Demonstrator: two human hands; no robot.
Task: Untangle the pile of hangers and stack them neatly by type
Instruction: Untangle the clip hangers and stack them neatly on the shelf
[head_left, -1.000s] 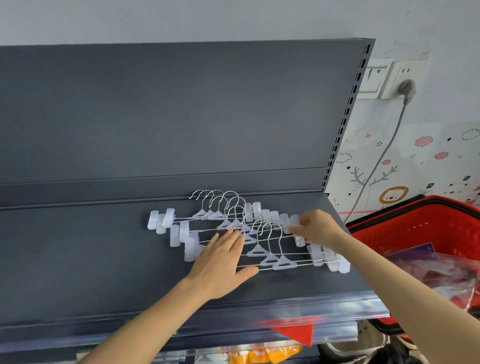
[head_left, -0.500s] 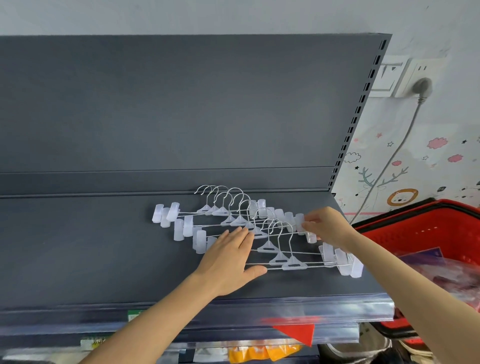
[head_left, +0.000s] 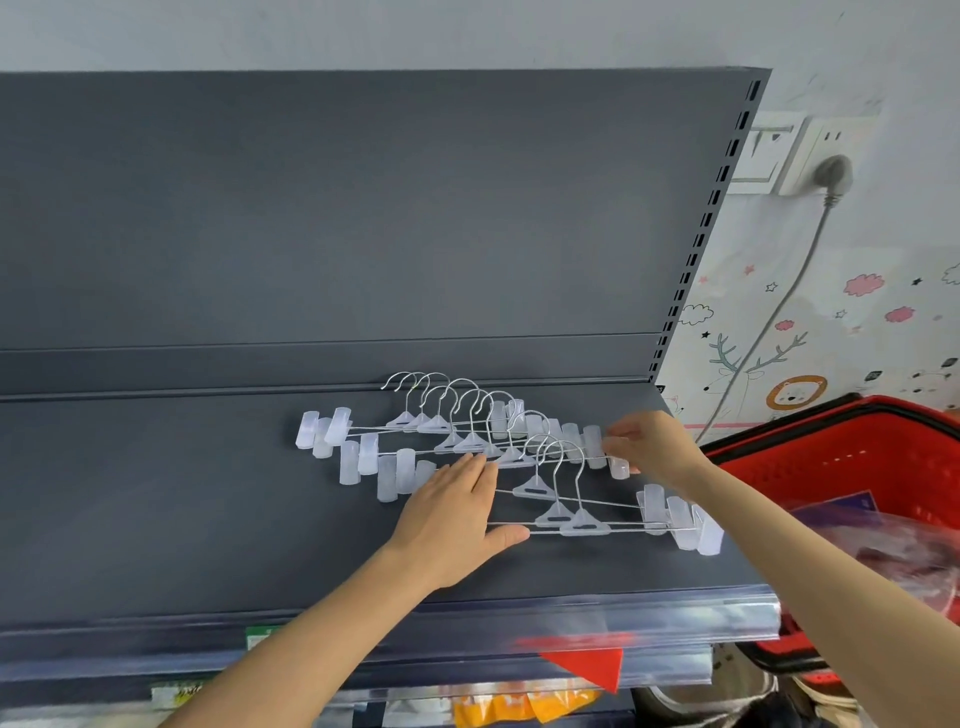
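Beneath left hand (head_left: 452, 525) lie hangers (head_left: 585, 526); right hand (head_left: 652, 449) pinches one.

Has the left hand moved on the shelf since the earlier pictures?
No. The left hand still lies flat on the hangers, at the same place relative to the back right corner of the shelf; only the camera shifted.

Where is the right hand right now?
Head view, right of centre: the right hand pinches a clip at the right end of the hanger pile on the dark shelf, left of the red basket.
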